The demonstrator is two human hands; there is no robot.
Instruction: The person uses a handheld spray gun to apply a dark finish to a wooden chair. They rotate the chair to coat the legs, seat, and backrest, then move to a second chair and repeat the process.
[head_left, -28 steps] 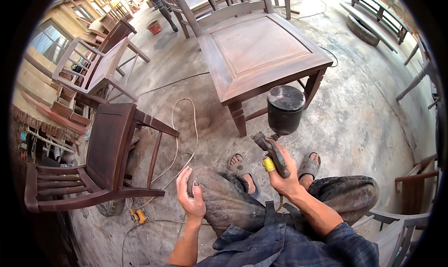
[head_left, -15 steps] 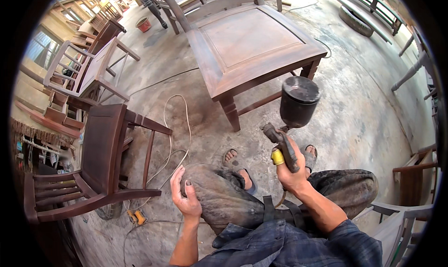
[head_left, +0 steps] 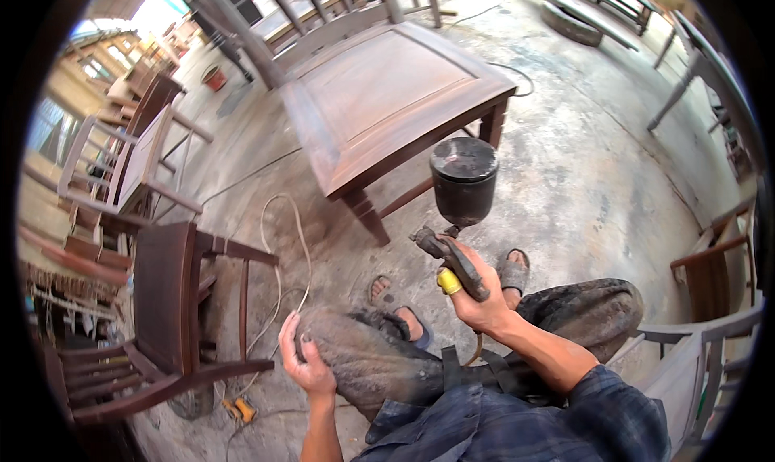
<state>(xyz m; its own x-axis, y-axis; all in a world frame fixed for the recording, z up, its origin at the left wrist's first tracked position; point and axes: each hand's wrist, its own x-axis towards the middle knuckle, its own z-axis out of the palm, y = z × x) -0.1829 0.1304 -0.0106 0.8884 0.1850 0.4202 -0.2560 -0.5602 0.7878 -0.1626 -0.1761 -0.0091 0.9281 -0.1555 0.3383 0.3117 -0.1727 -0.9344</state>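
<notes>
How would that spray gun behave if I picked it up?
The spray gun would probably feel stiff, its body looking metallic. It may tip easily, since the bulky black cup sits higher than the right hand. The thin hose curves below, so that part likely flexes.

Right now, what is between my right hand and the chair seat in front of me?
In the head view, the black cup of the spray gun appears between the right hand and the chair seat, with floor beside it.
</notes>
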